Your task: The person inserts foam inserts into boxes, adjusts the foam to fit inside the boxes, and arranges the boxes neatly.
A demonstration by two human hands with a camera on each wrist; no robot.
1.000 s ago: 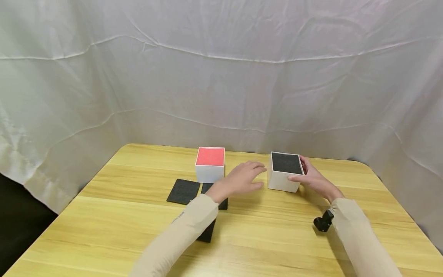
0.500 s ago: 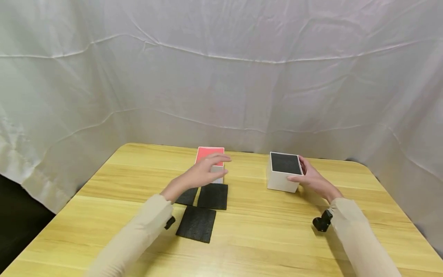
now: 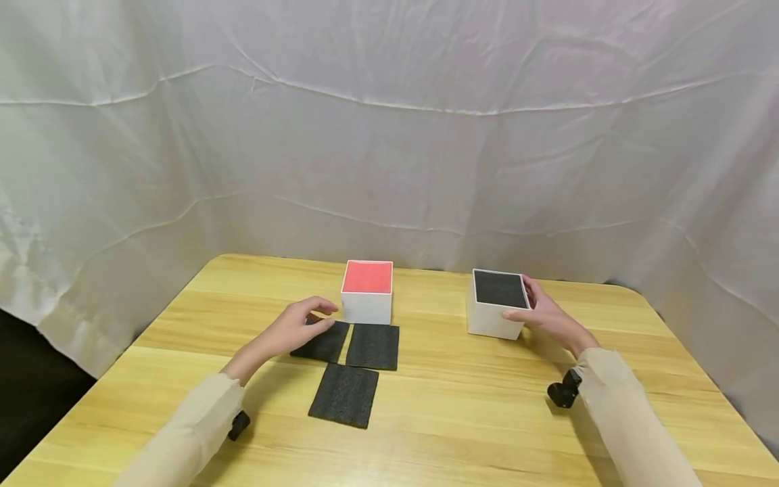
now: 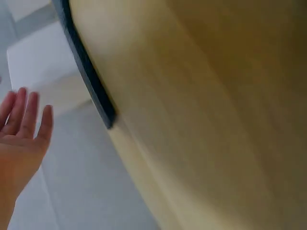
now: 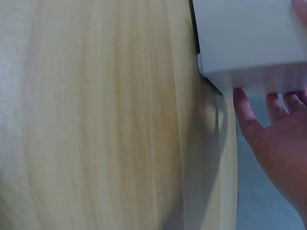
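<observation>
A white box with a black top (image 3: 496,303) stands on the right of the wooden table (image 3: 462,406). My right hand (image 3: 532,304) holds its right side, thumb on the front face and fingers behind. The right wrist view shows the fingertips of that hand (image 5: 268,120) against the white box (image 5: 244,38). A white box with a red top (image 3: 367,291) stands at centre. My left hand (image 3: 319,314) hovers with relaxed fingers over the far end of the left black pad (image 3: 322,343), just left of the red box. In the left wrist view the left hand (image 4: 24,124) has straight fingers and holds nothing.
Two more black square pads lie in front of the red box, one (image 3: 373,346) beside the left pad and one (image 3: 344,396) nearer me. A white cloth (image 3: 389,135) hangs behind and around the table. Small black wrist cameras (image 3: 561,393) sit under both sleeves.
My left hand left the black-topped box, passed over the red box and came down to the left black pad. The right hand kept its hold on the black-topped box.
</observation>
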